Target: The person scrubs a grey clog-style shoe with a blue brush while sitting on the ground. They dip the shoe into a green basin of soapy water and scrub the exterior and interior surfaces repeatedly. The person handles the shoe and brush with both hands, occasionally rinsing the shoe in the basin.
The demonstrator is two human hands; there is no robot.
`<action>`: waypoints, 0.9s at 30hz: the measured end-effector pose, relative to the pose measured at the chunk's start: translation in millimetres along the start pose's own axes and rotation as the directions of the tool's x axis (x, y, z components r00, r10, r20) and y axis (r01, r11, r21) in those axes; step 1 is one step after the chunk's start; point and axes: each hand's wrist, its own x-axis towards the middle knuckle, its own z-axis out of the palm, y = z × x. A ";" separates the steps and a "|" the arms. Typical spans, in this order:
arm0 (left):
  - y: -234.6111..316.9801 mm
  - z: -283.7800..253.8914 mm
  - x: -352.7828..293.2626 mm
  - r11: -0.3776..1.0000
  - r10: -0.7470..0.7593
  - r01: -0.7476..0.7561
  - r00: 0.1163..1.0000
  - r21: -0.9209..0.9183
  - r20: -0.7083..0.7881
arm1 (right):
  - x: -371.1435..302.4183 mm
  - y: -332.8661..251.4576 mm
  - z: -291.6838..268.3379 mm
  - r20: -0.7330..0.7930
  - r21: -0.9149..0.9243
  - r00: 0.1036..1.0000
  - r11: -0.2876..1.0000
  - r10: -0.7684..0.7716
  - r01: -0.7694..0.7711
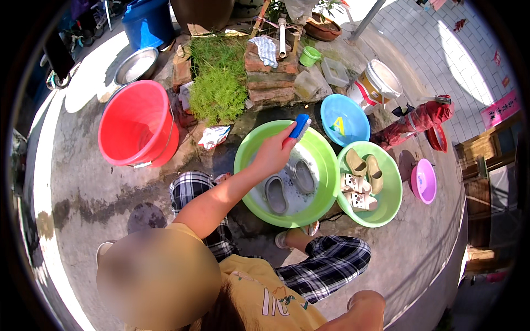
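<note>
My left hand (275, 148) is closed around a blue scrub brush (300, 126) with pale bristles, held over the far rim of a large green basin (243, 190). Foamy, greyish water covers the basin's bottom. Two grey clogs lie in it, one clog (276, 195) nearer me and the other clog (303, 176) farther right; neither is touched by the hand. At the lower right my bent right arm (364, 314) shows only around its elbow, and its hand is out of sight.
Touching on the right, a smaller green basin (393, 201) holds olive clogs (375, 174) and cream patterned slippers (359, 201). Behind stand a blue basin (353, 105) and a white bucket (381, 80). A red bucket (132, 121) is at left, a pink basin (424, 182) at right.
</note>
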 end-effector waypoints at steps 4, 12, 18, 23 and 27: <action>-4.9 0.9 -0.1 0.999 0.035 -0.035 0.999 0.001 -0.007 | 23.8 -10.3 -22.0 0.102 -0.053 0.994 0.998 0.049 -0.043; -2.5 0.4 1.6 0.997 -0.041 0.039 0.999 0.071 0.027 | -2.9 -12.2 -5.1 0.100 0.086 0.963 0.962 0.251 -0.260; -9.3 2.7 -0.6 0.996 0.024 -0.026 0.999 0.079 0.022 | -0.7 -16.1 -6.0 0.107 0.095 0.946 0.944 0.305 -0.315; -1.2 -0.8 -2.1 0.991 0.038 -0.043 0.998 0.130 0.041 | -4.1 -13.5 6.7 -0.111 0.062 0.964 0.970 0.239 -0.234; 1.2 -3.1 -4.6 0.969 0.020 -0.035 0.998 0.245 0.062 | -2.5 -17.4 2.9 0.117 0.124 0.960 0.955 0.254 -0.268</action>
